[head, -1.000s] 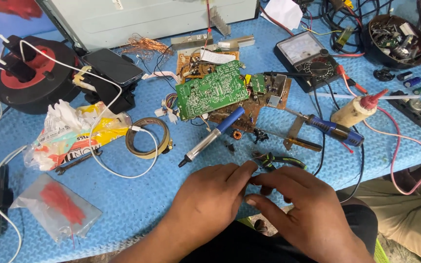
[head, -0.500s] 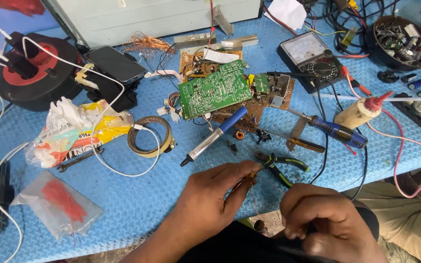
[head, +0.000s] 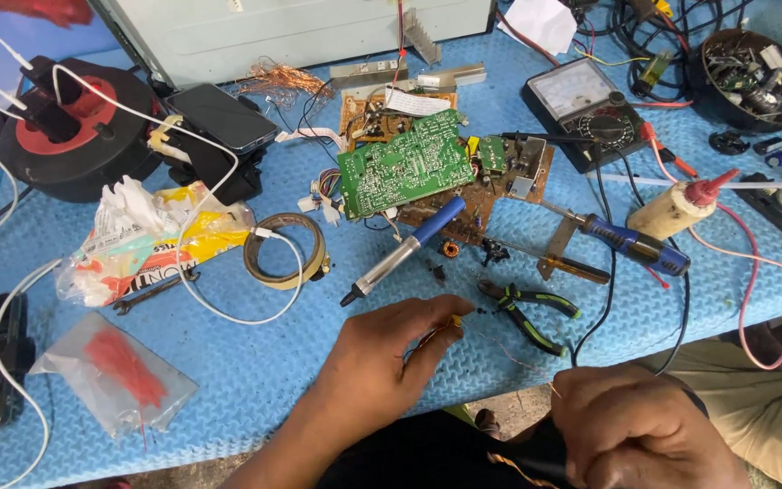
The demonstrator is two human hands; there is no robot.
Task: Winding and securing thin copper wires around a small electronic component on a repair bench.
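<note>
1. Bottom right of the frame, closest to the camera: the right hand [head: 649, 435] is balled up, fingers curled in tight. A thin copper wire [head: 509, 349] runs toward it, but I can't tell if the grip actually has the end of it.
2. Just left of that, bottom center, the left hand [head: 382, 367] rests on the bench [head: 255, 380] with thumb and fingers pinched on a small yellowish part [head: 452, 322]. The part is tiny and mostly hidden by the fingertips, so no clue what it is exactly. The hair-thin, reddish wire trails right from it.
3. Right beside the left fingertips lie green-handled pliers [head: 529, 310], jaws pointing left.
4. A bit further up, a desoldering pump [head: 403, 249] with a blue end sits tilted, tip toward lower left. Right of it is a blue-handled screwdriver [head: 631, 243].
5. Center frame: a green circuit board [head: 405, 163] lying on top of a brown board [head: 491, 195].
6. Left of center there's a roll of tape [head: 284, 251] with a white cable draped over it, then a crumpled yellow-and-white wrapper [head: 151, 240], and a clear bag with something red [head: 110, 380] at lower left.
7. Right side: a glue bottle with a red nozzle [head: 676, 206], on its side.
8. Far end: an analog multimeter [head: 586, 104] at upper right, and a black-and-red coil thing [head: 70, 127] at upper left.
9. The bench top is a blue textured foam mat, pretty grubby, cluttered everywhere.
</note>
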